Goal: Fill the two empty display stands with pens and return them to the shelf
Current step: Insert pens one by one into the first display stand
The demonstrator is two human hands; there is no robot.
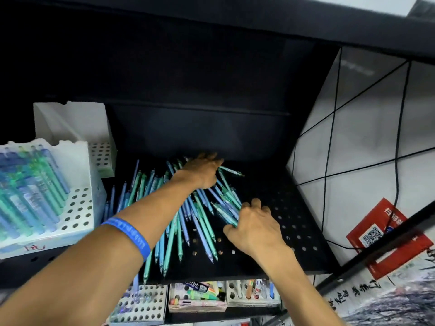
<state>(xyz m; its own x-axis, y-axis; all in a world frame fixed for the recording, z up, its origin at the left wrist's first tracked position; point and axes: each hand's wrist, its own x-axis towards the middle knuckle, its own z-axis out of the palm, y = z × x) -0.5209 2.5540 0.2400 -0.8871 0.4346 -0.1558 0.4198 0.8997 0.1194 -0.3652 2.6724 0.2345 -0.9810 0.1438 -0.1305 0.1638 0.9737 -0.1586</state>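
Seen from the head camera, we reach into a dark perforated shelf (294,217) where a loose heap of blue and green pens (186,215) fans out across the middle of the frame, apparently tipped out flat so they can be raked together by the handful. Our left hand (203,170), at about twelve o'clock from the heap, lies knuckles-up on the far end of the pile with its fingers curled down among the barrels; whether they actually pinch a pen we cannot tell. Our right hand (253,223), at about three o'clock from the heap, has thumb and fingers curled round a small bundle of pens at the pile's edge, seemingly gathering them for loading. A white display stand (78,208) at nine o'clock is partly stocked, pens upright in its rear holes and its front rows open; a second white stand (102,156) behind it, at about ten o'clock, shows only empty holes. A blue wristband (131,234) on the left forearm carries lettering too blurred to read. Red scrawl on the near stand's front and the text on a red QR-code sign (381,234) at four o'clock are likewise illegible.
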